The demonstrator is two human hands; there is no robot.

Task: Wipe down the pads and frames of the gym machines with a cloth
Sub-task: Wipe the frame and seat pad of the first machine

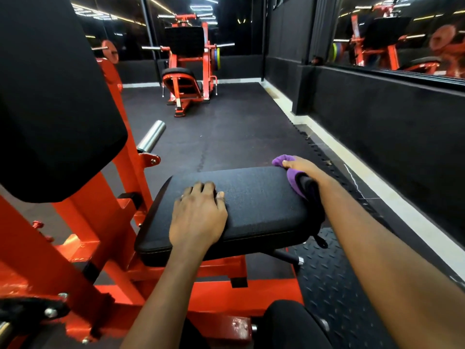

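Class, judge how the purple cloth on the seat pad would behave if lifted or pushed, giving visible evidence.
Probably floppy: the purple cloth bunches and drapes over the seat pad edge under the right hand. Likely light, since it wads small beneath one hand. It should slide, not roll, lying pressed against the pad.

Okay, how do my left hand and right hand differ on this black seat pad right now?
1. The left hand is bare and holds nothing; the right hand grips a purple cloth.
2. The left hand rests on top of the seat pad, towards its left side; the right hand sits at the pad's far right edge, with the cloth against that edge.
Shared: both hands are on the same pad.
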